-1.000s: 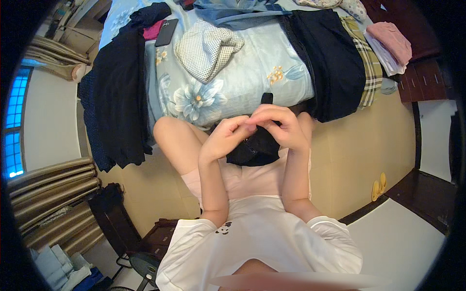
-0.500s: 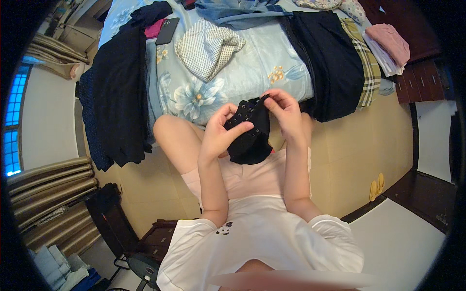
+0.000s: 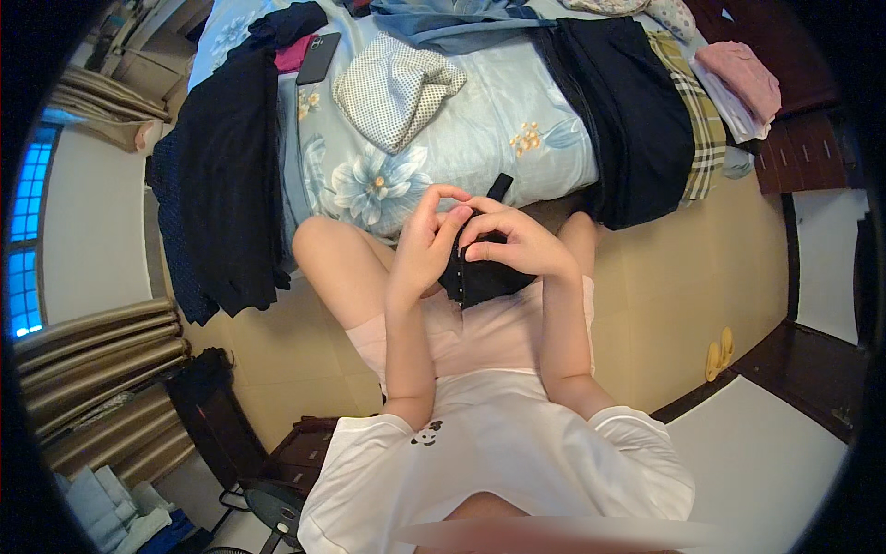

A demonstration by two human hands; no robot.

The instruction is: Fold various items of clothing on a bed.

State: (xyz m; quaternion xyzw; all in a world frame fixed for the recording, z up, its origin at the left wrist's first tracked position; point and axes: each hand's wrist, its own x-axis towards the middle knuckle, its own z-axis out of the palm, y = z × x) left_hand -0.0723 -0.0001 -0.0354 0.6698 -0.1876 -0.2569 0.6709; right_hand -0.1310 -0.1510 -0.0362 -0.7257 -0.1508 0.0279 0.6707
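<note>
A small black garment, folded over in front of my lap, has a row of tiny metal fastenings along one edge. A short black strap end sticks up beyond my fingers. My left hand is closed on the garment's left upper edge, thumb near the fastenings. From the right, my right hand bends over its top, its fingers curled onto the cloth near my left fingertips. Part of the garment is hidden under both hands, and its exact kind cannot be made out.
A floral bed is ahead. On it lie a dotted white cloth, a phone, dark clothes at left, black trousers and a folded pink cloth. A fan stands lower left; yellow slippers lie right.
My right hand has moved left and turned over the garment, close to my left hand. The garment has been folded, hiding the rows of metal eyes, and a strap end now sticks up.
</note>
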